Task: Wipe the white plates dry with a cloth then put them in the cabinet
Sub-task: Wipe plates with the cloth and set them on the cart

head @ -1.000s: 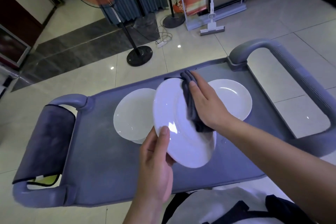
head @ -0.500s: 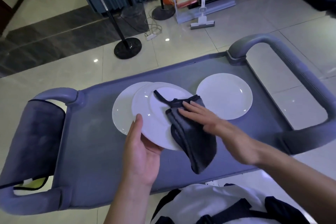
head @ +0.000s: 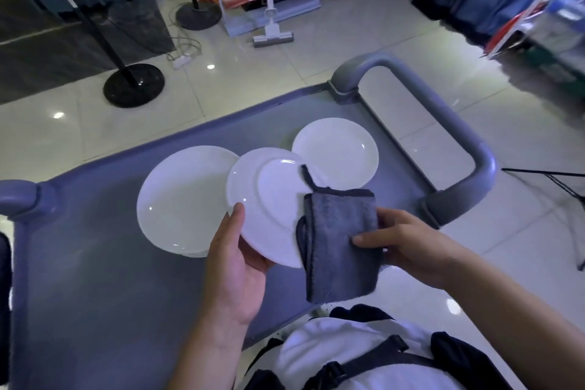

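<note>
Head view: cloth [head: 340, 241] hides held plate's [head: 269, 199] edge.

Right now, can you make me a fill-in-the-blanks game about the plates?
1. The left hand holds a round white ____.
2. The right hand grips a folded grey ____.
3. ____ round white plates lie on the grey cart top.

Missing words: plate; cloth; two.

We see a dim, bluish picture; glare spots dot the floor [head: 285, 79], and the right edge smears, bowed.
</note>
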Demonstrator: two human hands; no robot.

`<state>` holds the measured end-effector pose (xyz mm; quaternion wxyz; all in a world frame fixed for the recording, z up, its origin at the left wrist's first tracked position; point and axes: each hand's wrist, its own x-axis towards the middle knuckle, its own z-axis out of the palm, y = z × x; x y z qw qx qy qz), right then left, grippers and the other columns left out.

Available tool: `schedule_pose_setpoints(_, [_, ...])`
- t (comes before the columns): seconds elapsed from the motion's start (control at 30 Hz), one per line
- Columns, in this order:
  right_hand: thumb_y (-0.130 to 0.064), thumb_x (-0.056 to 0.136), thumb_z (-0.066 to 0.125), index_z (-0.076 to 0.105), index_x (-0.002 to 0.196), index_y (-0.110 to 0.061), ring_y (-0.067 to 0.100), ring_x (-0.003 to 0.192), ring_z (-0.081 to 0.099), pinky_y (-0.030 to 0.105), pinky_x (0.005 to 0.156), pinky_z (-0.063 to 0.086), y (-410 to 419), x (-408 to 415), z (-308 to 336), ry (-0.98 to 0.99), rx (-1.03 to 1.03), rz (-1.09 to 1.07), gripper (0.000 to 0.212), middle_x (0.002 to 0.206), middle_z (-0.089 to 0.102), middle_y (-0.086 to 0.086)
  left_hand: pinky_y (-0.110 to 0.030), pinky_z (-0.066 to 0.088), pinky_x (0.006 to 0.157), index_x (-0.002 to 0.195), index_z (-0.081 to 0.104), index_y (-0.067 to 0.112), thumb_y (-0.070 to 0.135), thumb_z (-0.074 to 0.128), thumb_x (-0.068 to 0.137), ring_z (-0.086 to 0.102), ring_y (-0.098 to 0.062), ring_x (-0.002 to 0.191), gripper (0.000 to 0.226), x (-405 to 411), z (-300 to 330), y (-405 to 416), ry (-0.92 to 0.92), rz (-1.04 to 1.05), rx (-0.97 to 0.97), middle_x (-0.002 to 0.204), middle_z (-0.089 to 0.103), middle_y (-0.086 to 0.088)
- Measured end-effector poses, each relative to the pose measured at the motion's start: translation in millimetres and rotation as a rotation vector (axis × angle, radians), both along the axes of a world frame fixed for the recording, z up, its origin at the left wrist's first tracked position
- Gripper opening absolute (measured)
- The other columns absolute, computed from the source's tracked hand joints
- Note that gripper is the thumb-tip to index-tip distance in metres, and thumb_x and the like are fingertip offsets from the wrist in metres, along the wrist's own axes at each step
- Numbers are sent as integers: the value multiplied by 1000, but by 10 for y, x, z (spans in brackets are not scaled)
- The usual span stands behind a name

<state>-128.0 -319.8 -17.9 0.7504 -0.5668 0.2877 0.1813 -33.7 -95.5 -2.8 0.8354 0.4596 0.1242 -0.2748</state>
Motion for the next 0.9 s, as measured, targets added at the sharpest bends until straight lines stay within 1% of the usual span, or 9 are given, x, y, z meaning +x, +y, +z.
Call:
schedule_pose_setpoints(0.07, [3, 74, 75, 70, 119, -10, 29, 110, 70, 46, 94, 57, -123, -130, 3, 34, -53, -36, 47, 116, 73, 12, -30, 62, 74, 124, 67, 23, 36, 53, 94, 71, -15, 106, 36, 21, -41, 4, 16, -10, -1, 118, 75, -1])
schedule_pose_setpoints(0.13, [11, 79, 71, 72, 110, -12, 29, 100, 71, 49, 91, 57, -271, -266, -60, 52, -303, -71, 39, 106, 75, 13, -30, 61, 75, 126, 66, 24, 35, 50, 99, 70, -14, 108, 33, 55, -71, 26, 12, -29, 5, 120, 75, 1])
schedule_pose_setpoints(0.2, [7, 80, 69, 69, 93, -11, 26, 79, 63, 42, 74, 56, -410, -376, -130, 74, -696, -3, 22, 83, 70, 10, -32, 60, 82, 127, 66, 27, 33, 46, 104, 69, -13, 114, 31, 94, -83, 61, 7, -47, -2, 124, 73, 3])
schedule_pose_setpoints(0.3, [0, 84, 61, 57, 74, -12, 20, 56, 39, 29, 50, 33, -529, -492, -232, 92, -1141, 60, 16, 53, 49, -10, -42, 51, 98, 127, 66, 31, 34, 46, 102, 65, -17, 123, 32, 128, -84, 113, 5, -94, -37, 130, 71, 3])
schedule_pose_setpoints(0.37, [-1, 87, 61, 67, 84, -14, 25, 57, 48, 28, 51, 36, -541, -534, -307, 48, -1353, 9, 15, 62, 63, -10, -48, 45, 104, 124, 69, 32, 35, 47, 100, 63, -20, 127, 33, 129, -76, 123, 10, -109, -62, 132, 70, 1])
schedule_pose_setpoints(0.47, [11, 77, 72, 77, 107, -9, 32, 86, 70, 30, 73, 50, -428, -582, -586, -161, -1593, 41, 36, 100, 77, 3, -48, 47, 102, 114, 76, 35, 34, 46, 101, 65, -20, 124, 32, 116, -76, 153, 32, -102, -90, 130, 71, 1])
schedule_pose_setpoints(0.57, [17, 67, 73, 79, 102, -12, 31, 89, 72, 37, 80, 56, -203, -682, -960, -294, -1581, 202, 46, 101, 77, 2, -40, 56, 91, 120, 71, 33, 34, 46, 102, 67, -19, 121, 31, 117, -44, 190, 56, -105, -103, 128, 72, 2])
schedule_pose_setpoints(0.73, [-1, 61, 80, 76, 107, -18, 32, 97, 68, 45, 84, 55, 1, -829, -1222, -144, -1535, 384, 50, 108, 73, -2, -37, 56, 85, 120, 70, 31, 35, 45, 104, 70, -17, 112, 30, 146, -26, 248, 87, -81, -110, 123, 74, 1])
schedule_pose_setpoints(0.9, [-46, 77, 66, 63, 130, -31, 23, 120, 58, 41, 102, 45, -18, -846, -1006, 1, -1419, 578, 55, 129, 62, -10, -31, 60, 74, 120, 69, 28, 34, 46, 104, 72, -16, 104, 29, 171, -39, 247, 125, -57, -134, 115, 76, 1])
